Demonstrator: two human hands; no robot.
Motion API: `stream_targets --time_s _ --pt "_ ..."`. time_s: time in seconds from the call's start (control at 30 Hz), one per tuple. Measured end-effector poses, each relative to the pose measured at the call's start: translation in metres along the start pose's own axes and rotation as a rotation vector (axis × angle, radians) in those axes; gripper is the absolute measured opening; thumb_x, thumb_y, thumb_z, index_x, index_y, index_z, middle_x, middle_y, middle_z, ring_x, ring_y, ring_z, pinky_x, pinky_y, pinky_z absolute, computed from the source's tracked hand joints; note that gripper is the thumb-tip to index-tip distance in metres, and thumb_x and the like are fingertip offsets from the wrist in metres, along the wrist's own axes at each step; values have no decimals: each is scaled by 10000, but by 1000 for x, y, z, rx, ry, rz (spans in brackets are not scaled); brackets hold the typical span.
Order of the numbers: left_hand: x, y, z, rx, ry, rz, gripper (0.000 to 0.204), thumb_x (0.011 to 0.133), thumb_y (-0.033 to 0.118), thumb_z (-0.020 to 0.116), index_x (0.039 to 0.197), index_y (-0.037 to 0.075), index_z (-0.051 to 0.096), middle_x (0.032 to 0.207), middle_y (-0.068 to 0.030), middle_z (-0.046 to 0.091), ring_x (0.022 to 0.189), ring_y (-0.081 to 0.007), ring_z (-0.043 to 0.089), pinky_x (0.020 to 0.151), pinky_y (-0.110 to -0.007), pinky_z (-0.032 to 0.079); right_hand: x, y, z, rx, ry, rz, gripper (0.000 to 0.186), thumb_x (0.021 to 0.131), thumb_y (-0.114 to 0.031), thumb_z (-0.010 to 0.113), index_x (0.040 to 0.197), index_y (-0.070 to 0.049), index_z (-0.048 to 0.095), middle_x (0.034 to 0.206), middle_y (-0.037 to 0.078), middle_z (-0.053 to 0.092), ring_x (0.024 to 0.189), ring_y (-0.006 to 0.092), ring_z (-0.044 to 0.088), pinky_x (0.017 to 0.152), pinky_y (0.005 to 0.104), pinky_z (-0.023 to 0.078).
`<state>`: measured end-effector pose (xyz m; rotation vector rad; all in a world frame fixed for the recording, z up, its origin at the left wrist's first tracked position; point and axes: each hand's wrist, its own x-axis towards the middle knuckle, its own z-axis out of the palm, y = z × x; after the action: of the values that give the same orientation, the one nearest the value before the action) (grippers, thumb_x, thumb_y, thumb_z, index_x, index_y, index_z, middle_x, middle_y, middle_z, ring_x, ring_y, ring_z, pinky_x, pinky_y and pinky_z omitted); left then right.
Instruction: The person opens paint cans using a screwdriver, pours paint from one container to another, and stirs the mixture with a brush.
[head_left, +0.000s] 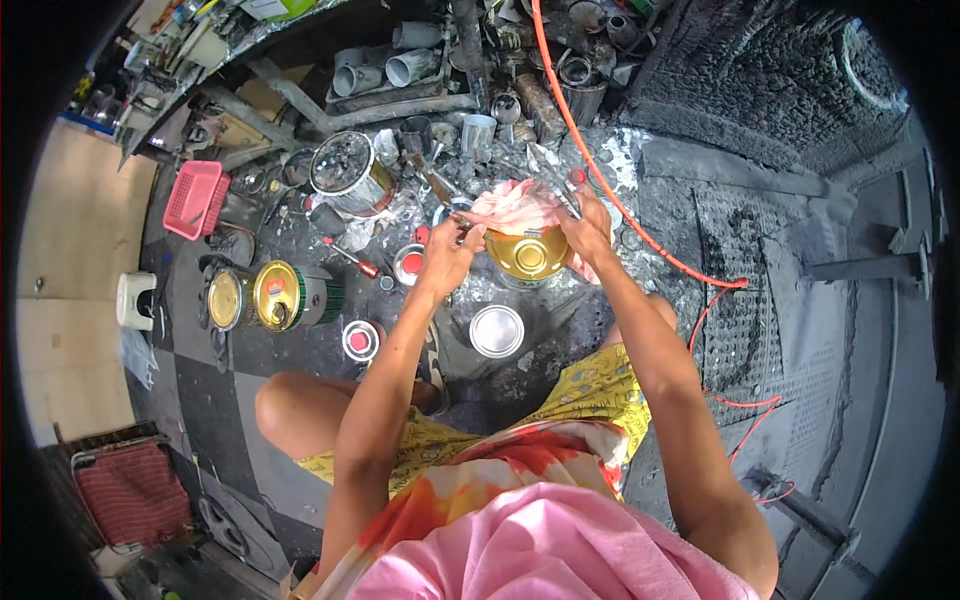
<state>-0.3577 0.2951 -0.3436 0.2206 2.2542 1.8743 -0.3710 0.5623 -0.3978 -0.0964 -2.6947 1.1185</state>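
Pink cloth, crumpled, one: at the far edge of the gold can, long axis running left to right. Left hand pinches its left end; right hand meets its right end (cannot tell whether closed on it), neither plainly nearer.
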Motion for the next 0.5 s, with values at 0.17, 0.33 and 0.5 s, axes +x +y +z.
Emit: stream_targets --time_s 0.17,0.33,0.5 --pt "-1 -8 8 -27 7 -25 223 999 180 669 1107 -15 678 997 -80 711 846 -127 684 751 -283 585 -1 28 2 160 248 16 226 852 -171 718 950 -2 604 848 129 615 865 255 618 794 392 491" --pt "-17 -3 34 216 -128 -55 208 972 175 708 1051 -18 699 832 -38 714 749 -88 643 672 -257 537 -16 44 -35 278 420 223 292 867 -254 709 923 17 616 873 136 634 821 250 590 774 404 478" --pt "-20 -5 49 265 -131 29 240 951 200 732 1003 -34 732 842 -93 750 719 -119 648 662 -307 527 -51 151 -77 -233 434 261 394 866 -354 712 927 28 636 923 265 638 883 469 622 795 515 490"
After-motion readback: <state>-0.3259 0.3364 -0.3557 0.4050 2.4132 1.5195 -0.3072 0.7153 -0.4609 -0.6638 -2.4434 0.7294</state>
